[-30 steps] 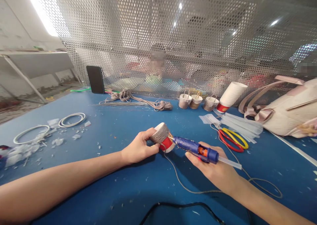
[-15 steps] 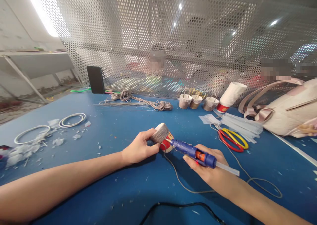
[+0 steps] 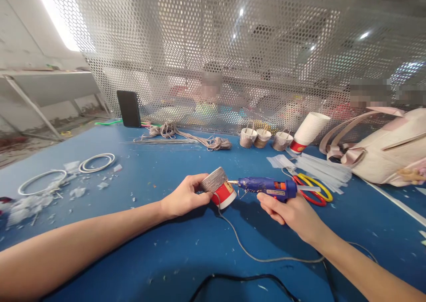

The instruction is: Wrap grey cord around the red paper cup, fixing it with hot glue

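Observation:
My left hand [image 3: 185,198] is closed on a tilted paper cup [image 3: 225,196], red and white at one end and wound with grey-brown cord at the other. From the cup a loose strand of cord [image 3: 244,247] trails across the table and under my right forearm. Closed round a blue glue gun [image 3: 266,186] is my right hand [image 3: 293,213]. The gun's metal nozzle points left at the cup, close to the edge of the winding; I cannot tell whether it touches. A clear glue stick [image 3: 309,188] sticks out of the gun's back.
Scissors [image 3: 324,194] with red and yellow handles lie beside clear glue sticks [image 3: 322,169]. Behind are cord-wrapped cups [image 3: 248,139], stacked paper cups [image 3: 309,131], cord bundles [image 3: 218,143] and a phone [image 3: 129,109]. White rings [image 3: 96,162] lie left; a black cable [image 3: 246,276] runs in front.
My right hand has turned the glue gun to nearly level, side on, and lifted its back end. The cup is tilted differently, with more of its red band showing.

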Available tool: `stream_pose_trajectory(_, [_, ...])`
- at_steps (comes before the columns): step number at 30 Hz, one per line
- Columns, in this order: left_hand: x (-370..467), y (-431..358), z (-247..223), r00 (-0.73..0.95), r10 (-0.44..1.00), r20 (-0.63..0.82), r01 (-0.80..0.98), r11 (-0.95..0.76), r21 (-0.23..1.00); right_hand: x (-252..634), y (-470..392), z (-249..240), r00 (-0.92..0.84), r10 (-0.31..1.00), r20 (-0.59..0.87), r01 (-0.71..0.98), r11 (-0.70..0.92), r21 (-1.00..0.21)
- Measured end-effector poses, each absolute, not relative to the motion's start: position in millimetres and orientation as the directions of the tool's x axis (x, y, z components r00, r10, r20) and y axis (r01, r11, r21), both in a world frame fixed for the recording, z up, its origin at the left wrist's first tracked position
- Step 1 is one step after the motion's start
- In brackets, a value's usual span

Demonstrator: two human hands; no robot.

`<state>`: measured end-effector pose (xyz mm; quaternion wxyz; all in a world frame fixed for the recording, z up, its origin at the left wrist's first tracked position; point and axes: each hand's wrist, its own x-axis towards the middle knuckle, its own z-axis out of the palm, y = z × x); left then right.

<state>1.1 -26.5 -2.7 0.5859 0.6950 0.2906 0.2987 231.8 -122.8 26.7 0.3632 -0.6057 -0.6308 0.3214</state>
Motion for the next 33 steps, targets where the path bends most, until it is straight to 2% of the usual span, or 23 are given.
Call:
stream_pose_trajectory(2, [2,-25,0,0.628,0.776,0.059,0.016,-0.089,0.996,234,-119,28,-0.004,1.000,0.010,0.409,0.011,-0.912])
stream_pose_trajectory(4, [2,-24,3,0.598,0.800,0.052,-0.007,-0.060,0.998,238,-114,27,0.006,1.000,0.022,0.378,0.018,-0.925])
stream_pose_trajectory(10, [4,-24,4,0.568,0.820,0.070,-0.005,-0.082,0.997,249,-88,3,0.160,0.984,0.077,0.592,-0.033,-0.805])
stream_pose_trajectory(14, [4,-27,7,0.551,0.826,0.119,0.068,-0.187,0.980,249,-75,-14,0.142,0.984,0.111,0.690,-0.018,-0.723])
stream_pose_trajectory(19, [4,-31,14,0.517,0.838,0.176,0.196,-0.316,0.928,258,-86,-10,0.110,0.993,0.050,0.731,-0.047,-0.681])
stream_pose_trajectory(21, [4,-32,16,0.515,0.835,0.193,0.225,-0.349,0.910,267,-100,-3,0.191,0.976,0.106,0.732,-0.070,-0.678])
stream_pose_trajectory(24, [5,-35,18,0.509,0.834,0.213,0.262,-0.386,0.884,276,-127,9,0.416,0.840,0.349,0.696,-0.047,-0.716])
stream_pose_trajectory(26, [7,-39,19,0.521,0.822,0.229,0.278,-0.418,0.865,271,-142,18,0.480,0.762,0.435,0.640,0.035,-0.768])
stream_pose_trajectory(27, [7,-41,20,0.527,0.814,0.243,0.288,-0.441,0.850,265,-147,22,0.468,0.777,0.422,0.597,0.074,-0.799])
stream_pose_trajectory(30, [8,-48,19,0.519,0.786,0.336,0.335,-0.548,0.766,231,-148,27,0.263,0.950,0.169,0.356,0.067,-0.932])
stream_pose_trajectory(31, [8,-50,19,0.511,0.772,0.379,0.352,-0.590,0.727,218,-144,26,0.176,0.983,0.051,0.236,0.009,-0.972])
stream_pose_trajectory(33, [7,-53,18,0.508,0.726,0.464,0.373,-0.671,0.641,192,-134,23,0.097,0.991,-0.090,-0.031,-0.087,-0.996])
